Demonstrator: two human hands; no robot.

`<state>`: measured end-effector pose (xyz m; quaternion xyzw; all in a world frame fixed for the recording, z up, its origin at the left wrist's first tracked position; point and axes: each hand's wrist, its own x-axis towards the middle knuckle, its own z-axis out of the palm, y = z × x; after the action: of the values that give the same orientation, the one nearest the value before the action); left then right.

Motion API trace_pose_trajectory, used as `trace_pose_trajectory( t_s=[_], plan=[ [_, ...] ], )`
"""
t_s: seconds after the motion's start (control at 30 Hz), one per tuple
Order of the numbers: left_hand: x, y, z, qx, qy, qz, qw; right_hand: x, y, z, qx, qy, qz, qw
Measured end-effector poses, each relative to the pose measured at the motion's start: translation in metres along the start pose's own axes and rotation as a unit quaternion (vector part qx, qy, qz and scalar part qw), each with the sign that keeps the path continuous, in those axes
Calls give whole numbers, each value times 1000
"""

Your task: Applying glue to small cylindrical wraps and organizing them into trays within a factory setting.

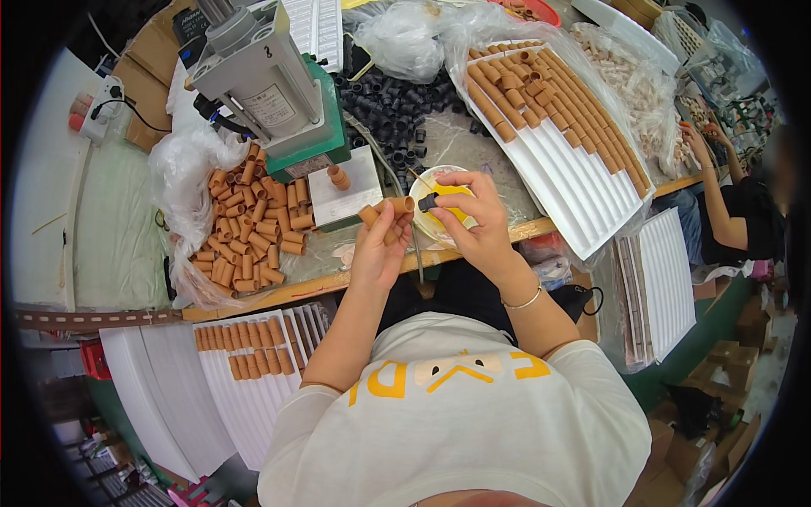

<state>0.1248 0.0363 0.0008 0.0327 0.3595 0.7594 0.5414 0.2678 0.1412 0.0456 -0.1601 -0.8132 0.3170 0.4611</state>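
Note:
My left hand (378,252) is closed around brown tubular pieces; one brown tube (405,204) points its open end to the right, and another sticks out at the left of the fingers. Between the thumb and fingers of my right hand (480,215) is a small black ribbed sleeve (427,202), a short gap from that tube's end. Behind it sits a white bowl (422,184) with something yellow inside and a thin stick leaning on its rim. A stepped brown piece (339,177) stands upright on the metal block (317,188) under the press.
A grey and green press (279,93) rises at the back left. Loose brown tubes (245,228) pile beside it; black sleeves (393,114) lie behind. White ridged trays with brown tubes lie right (557,186) and lower left (253,401). Another person (731,211) works at the right.

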Motion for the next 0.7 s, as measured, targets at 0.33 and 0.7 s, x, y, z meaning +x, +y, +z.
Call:
trace_pose_trajectory(
  t_s=[0.33,0.7],
  plan=[
    [-2,6,-11,-5,-10,20,1000,-29,57,1,-330,-135,1,934],
    [7,-9,5,-34,-16,-25,999,6,12,11,-61,-15,-28,998]
  ],
)
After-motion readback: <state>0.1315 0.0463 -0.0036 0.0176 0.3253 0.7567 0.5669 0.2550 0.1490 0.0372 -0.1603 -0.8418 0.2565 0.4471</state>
